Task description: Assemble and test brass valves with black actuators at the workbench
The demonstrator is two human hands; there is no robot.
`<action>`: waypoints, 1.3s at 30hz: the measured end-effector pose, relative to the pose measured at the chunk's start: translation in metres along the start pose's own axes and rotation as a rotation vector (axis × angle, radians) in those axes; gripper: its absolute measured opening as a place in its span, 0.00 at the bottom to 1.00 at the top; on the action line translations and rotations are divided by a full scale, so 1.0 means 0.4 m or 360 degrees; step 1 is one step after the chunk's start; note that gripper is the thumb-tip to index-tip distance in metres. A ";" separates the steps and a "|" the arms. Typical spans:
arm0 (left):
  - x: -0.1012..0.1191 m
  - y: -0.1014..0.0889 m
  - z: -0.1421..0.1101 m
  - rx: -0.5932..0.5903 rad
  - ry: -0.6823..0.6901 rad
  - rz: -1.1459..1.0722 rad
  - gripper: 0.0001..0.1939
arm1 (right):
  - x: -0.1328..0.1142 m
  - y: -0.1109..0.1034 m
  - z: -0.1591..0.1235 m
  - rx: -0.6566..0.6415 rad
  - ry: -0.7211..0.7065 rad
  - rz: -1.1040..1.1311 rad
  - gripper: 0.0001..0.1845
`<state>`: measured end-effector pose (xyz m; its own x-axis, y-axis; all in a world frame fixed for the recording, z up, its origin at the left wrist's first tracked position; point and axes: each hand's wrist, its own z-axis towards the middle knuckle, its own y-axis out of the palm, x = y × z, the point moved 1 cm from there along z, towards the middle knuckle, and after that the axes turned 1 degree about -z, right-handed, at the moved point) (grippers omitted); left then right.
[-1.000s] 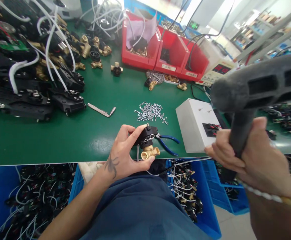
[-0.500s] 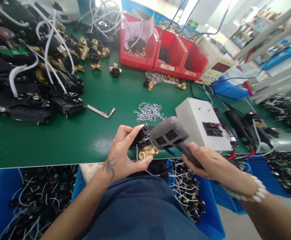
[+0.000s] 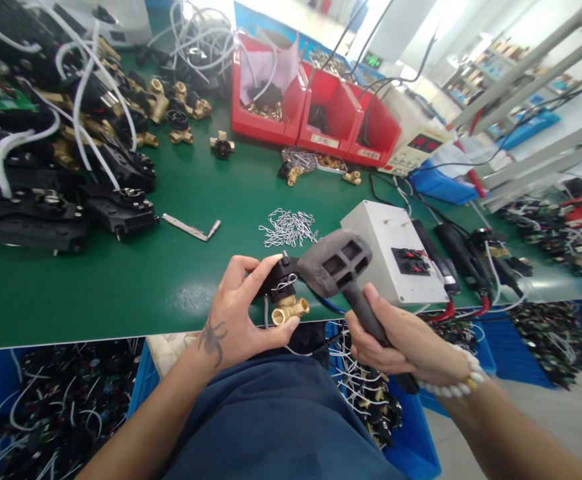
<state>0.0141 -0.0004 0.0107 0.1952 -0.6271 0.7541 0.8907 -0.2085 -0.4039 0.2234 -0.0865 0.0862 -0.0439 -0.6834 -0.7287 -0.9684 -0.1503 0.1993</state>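
At the front edge of the green bench, my left hand (image 3: pixel 243 310) is closed around a brass valve (image 3: pixel 291 311) with a black plastic body on top. A bent wire clip (image 3: pixel 284 283) sits across the black part. My right hand (image 3: pixel 391 327) grips the handle of a dark grey mallet (image 3: pixel 335 261). The mallet's head is right beside the valve's black body; whether they touch I cannot tell. Beyond the valve lies a pile of silver wire clips (image 3: pixel 289 228). A flat metal tool with a bent end (image 3: pixel 191 227) rests to the left of the pile.
Black housings with white tubes (image 3: pixel 115 213) crowd the left. Red bins (image 3: pixel 271 127) stand at the back, with loose brass fittings (image 3: pixel 222 144) before them. A grey box (image 3: pixel 395 253) and black power tools (image 3: pixel 463 253) are on the right. Blue crates (image 3: pixel 421 440) stand below the bench edge.
My right hand has turned the mallet more upright and moved slightly left, with its head still beside the valve. My left hand keeps its hold. The whole view has shifted a little.
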 end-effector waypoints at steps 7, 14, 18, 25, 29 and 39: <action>0.001 -0.002 0.003 -0.0018 -0.0014 0.0039 0.34 | 0.028 0.022 0.000 -0.0680 -0.0047 0.0539 0.36; 0.001 -0.003 0.002 -0.0028 -0.0042 0.0028 0.35 | -0.032 0.010 -0.070 0.0294 -0.0726 -0.0393 0.15; 0.001 -0.004 0.003 -0.0047 -0.0071 0.0016 0.34 | -0.037 -0.002 -0.086 0.0529 -0.0510 -0.0918 0.20; -0.001 -0.004 0.002 -0.0034 -0.0036 0.0012 0.35 | -0.034 0.005 -0.089 0.0978 -0.1095 -0.0919 0.22; 0.000 -0.005 0.001 -0.0032 -0.0048 -0.0025 0.34 | -0.048 -0.002 -0.077 0.0609 -0.0413 -0.1162 0.27; -0.003 -0.004 -0.001 -0.0034 -0.0067 -0.0024 0.35 | -0.050 0.016 -0.052 0.0628 -0.0413 -0.0966 0.31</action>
<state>0.0123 0.0004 0.0101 0.1990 -0.5918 0.7811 0.8848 -0.2342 -0.4028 0.2230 -0.0885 0.1156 0.5144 -0.3654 -0.7758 -0.8548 -0.1462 -0.4979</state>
